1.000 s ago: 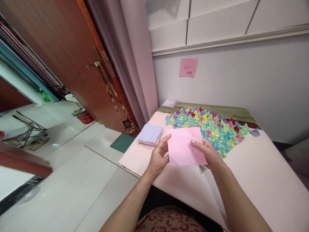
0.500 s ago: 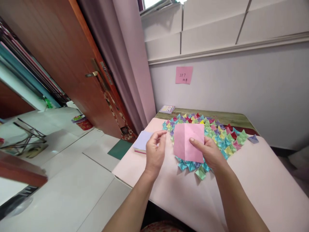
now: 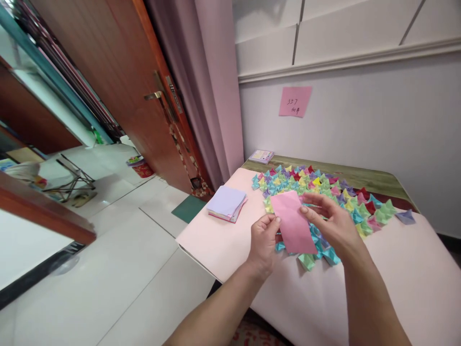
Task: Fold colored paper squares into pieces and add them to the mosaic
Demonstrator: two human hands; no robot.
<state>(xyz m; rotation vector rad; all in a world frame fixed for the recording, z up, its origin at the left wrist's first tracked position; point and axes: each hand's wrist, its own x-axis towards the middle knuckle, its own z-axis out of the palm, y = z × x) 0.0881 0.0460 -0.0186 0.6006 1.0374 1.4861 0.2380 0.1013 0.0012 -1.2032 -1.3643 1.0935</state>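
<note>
A pink sheet of paper [image 3: 293, 223], folded into a narrow rectangle, is held up above the table between both hands. My left hand [image 3: 264, 240] pinches its left edge between thumb and fingers. On the opposite side, my right hand [image 3: 333, 223] has its thumb on the near face and its fingers behind the right edge. Beyond and beneath the sheet spread many small folded paper pieces [image 3: 360, 214] in blue, green, yellow, red and purple. A stack of square paper [image 3: 226, 202], lilac on top, lies to the left of my hands.
The pale pink table top [image 3: 392, 283] has a green wood-patterned strip at the back, where a small pile of cards [image 3: 261, 156] lies. A pink note [image 3: 295, 102] with handwriting is on the wall. A brown door [image 3: 118, 72] and a purple curtain stand to the left.
The pink paper has gone from a wider, creased sheet to a narrow folded rectangle. My left hand, empty before, has moved right and taken its edge. The view has shifted slightly.
</note>
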